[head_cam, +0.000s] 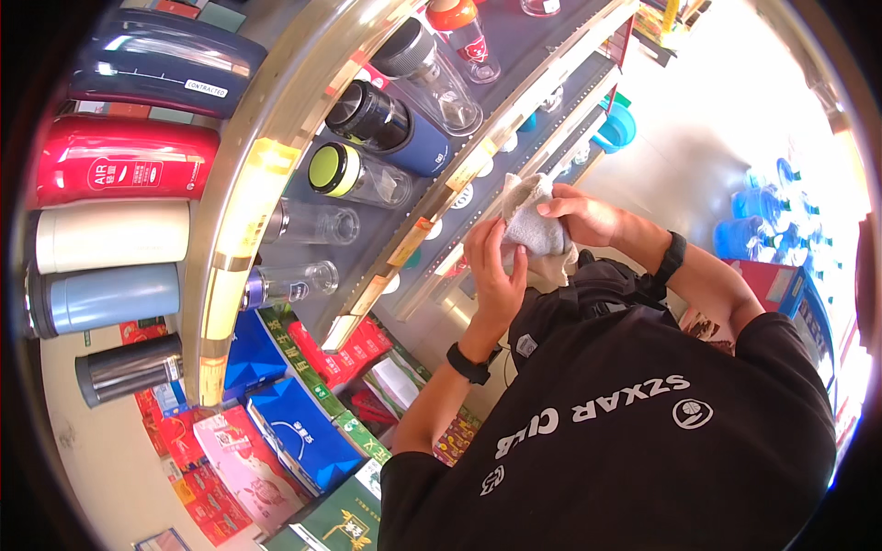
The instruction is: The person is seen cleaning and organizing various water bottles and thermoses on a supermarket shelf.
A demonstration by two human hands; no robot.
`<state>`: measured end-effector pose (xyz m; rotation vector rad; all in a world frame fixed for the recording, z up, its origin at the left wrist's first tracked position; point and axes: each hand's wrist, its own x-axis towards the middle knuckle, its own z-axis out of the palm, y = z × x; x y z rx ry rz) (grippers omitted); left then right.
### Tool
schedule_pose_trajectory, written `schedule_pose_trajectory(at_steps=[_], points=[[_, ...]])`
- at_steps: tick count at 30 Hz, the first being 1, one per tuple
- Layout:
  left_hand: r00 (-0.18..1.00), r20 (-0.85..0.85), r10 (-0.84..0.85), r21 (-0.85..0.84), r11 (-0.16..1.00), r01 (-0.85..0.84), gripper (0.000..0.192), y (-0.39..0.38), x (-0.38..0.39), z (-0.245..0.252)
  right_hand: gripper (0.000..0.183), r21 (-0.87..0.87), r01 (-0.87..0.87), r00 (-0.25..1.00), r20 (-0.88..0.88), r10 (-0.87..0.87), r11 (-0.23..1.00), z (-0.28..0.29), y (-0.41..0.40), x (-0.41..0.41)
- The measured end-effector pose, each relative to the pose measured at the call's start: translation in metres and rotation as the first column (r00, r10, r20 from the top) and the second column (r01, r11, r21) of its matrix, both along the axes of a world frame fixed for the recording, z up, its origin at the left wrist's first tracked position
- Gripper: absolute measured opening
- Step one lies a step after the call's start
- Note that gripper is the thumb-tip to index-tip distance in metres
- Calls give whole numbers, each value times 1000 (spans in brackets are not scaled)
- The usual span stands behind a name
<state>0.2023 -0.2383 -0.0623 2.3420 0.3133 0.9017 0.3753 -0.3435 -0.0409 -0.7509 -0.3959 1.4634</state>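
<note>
Both of my hands hold a crumpled grey and off-white cloth [539, 227] in front of my chest. My left hand [497, 272] grips its left side with the fingers spread along the fabric. On the other side, my right hand [587, 215] pinches the cloth between thumb and fingers. Whether anything is wrapped inside the cloth cannot be seen. Just left of the hands runs a shelf edge [413, 241] with price tags. Nearby on the shelves stand a glass bottle with a lime-green lid [362, 175] and a dark blue bottle with a black lid [396, 131].
A red flask [124, 162], a cream flask [114, 236] and a light blue flask [114, 296] line the upper shelf at left. Gift boxes, one blue [303, 434], stand below. Blue water jugs [758, 213] and a teal basin [615, 127] are on the floor.
</note>
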Motion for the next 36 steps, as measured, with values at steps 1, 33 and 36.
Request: schedule_pose_trajectory(at_steps=[1,33,36], points=[[999,12,43,-1,999,-43,45,-4,-1,0,41,5,-20,1000,-2,20,1000,2,0,1],[939,-241,246,-550,762,-341,12,-64,-156,55,47,-298,-298,748,517,416,907,-55,-28,-113],[965,-233,123,-521,822,-230,9,-64,-170,57,40,-323,-272,860,340,380,906,-66,-39,-144]])
